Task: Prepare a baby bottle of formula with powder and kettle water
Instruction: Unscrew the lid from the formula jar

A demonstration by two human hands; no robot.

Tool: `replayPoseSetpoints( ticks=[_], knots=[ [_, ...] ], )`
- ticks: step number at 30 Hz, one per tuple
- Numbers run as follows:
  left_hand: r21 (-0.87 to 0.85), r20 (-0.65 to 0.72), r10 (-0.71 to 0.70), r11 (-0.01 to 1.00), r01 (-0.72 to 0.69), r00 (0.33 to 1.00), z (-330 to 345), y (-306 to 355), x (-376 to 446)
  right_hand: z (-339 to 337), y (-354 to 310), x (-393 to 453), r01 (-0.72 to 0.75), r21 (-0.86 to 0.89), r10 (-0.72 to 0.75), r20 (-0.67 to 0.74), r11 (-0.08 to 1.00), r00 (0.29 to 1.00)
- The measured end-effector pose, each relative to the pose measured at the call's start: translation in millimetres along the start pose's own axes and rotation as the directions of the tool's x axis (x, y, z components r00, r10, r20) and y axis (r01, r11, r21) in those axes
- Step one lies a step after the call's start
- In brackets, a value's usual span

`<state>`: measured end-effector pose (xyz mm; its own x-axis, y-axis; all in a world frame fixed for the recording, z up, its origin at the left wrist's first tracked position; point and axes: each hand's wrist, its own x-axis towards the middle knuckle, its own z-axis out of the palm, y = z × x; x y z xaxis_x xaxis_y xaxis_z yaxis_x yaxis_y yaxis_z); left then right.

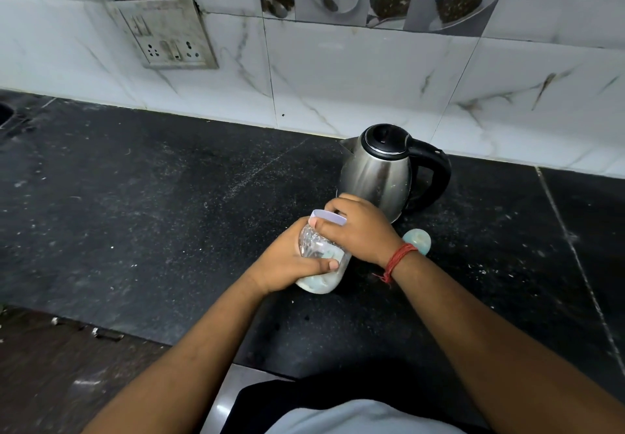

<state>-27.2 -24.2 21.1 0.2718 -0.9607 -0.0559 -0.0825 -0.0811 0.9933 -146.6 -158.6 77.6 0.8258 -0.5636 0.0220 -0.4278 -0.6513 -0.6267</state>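
Note:
A clear baby bottle (321,258) stands tilted on the black counter (152,214), with milky liquid at its base. My left hand (287,264) grips its body, thumb across the front. Over the bottle's top, my right hand (358,230) curls round the white collar ring (329,216). A steel kettle (378,170) with a black lid and handle stands just behind the hands, its lid down. A pale blue bottle cap (417,239) lies on the counter to the right of my right wrist.
A tiled wall (338,72) runs behind the counter, with a socket plate (165,34) at upper left. The counter's front edge (101,327) drops to a dark floor at lower left.

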Motion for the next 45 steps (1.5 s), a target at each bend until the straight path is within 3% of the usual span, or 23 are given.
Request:
replayPoseSetpoints(
  ticks=[6, 9, 12, 16, 20, 25, 28, 32, 34, 36, 41, 43, 45],
  knots=[
    [-0.114, 0.058, 0.003, 0.994, 0.004, 0.998, -3.4, 17.3, -0.3, -10.0, -9.7, -1.4, 0.100, 0.136, -0.097, -0.023, 0.986, 0.995],
    [-0.268, 0.139, -0.040, 0.960, 0.077, 0.989, -1.0, 19.2, -4.8, -24.9, -18.0, -3.6, 0.222, 0.314, -0.255, 0.070, 0.923, 0.964],
    [-0.375, 0.176, -0.057, 0.919, 0.121, 0.983, 0.5, 20.2, -7.9, -42.0, -22.3, 6.5, 0.260, 0.279, -0.321, 0.202, 0.924, 0.925],
    [-0.219, 0.098, -0.048, 0.973, 0.068, 0.994, -8.8, 27.8, -1.3, -56.9, -14.5, 15.8, 0.139, 0.213, -0.216, 0.403, 0.967, 0.889],
    [-0.026, -0.082, -0.055, 0.998, 0.053, 0.995, -14.3, 21.9, 0.4, -48.1, -13.2, 14.5, 0.095, 0.036, -0.100, 0.233, 0.995, 0.967],
    [0.167, -0.145, -0.004, 0.985, 0.029, 0.989, -10.0, 15.7, 0.9, -35.9, -21.5, 13.3, 0.027, -0.251, 0.025, 0.201, 0.968, 0.979],
    [0.158, -0.130, -0.031, 0.986, 0.051, 0.991, -10.2, 14.0, 0.6, -34.5, -18.2, 13.2, 0.047, -0.186, -0.003, 0.229, 0.981, 0.973],
    [0.118, -0.126, -0.053, 0.991, 0.068, 0.991, -11.6, 11.7, -3.5, -40.8, -10.3, 9.5, 0.065, 0.188, -0.130, 0.360, 0.980, 0.924],
    [0.109, -0.137, -0.047, 0.992, 0.063, 0.989, -11.4, 12.1, -4.5, -42.4, -8.4, 8.5, 0.056, 0.261, -0.152, 0.363, 0.964, 0.919],
    [0.124, -0.142, -0.041, 0.991, 0.059, 0.989, -10.6, 14.6, -4.6, -40.4, -7.8, 9.8, 0.058, 0.187, -0.113, 0.301, 0.981, 0.947],
    [0.196, -0.130, -0.028, 0.979, 0.054, 0.991, -8.7, 20.3, -2.5, -35.5, -17.3, 11.1, 0.046, -0.213, 0.004, 0.230, 0.976, 0.973],
    [0.212, -0.124, -0.027, 0.976, 0.053, 0.992, -9.1, 19.7, -2.2, -35.8, -19.0, 11.2, 0.063, -0.210, -0.015, 0.220, 0.976, 0.975],
    [0.218, -0.117, -0.031, 0.974, 0.057, 0.993, -9.5, 18.1, -3.1, -37.8, -19.3, 10.0, 0.082, -0.087, -0.057, 0.251, 0.993, 0.966]
  ],
)
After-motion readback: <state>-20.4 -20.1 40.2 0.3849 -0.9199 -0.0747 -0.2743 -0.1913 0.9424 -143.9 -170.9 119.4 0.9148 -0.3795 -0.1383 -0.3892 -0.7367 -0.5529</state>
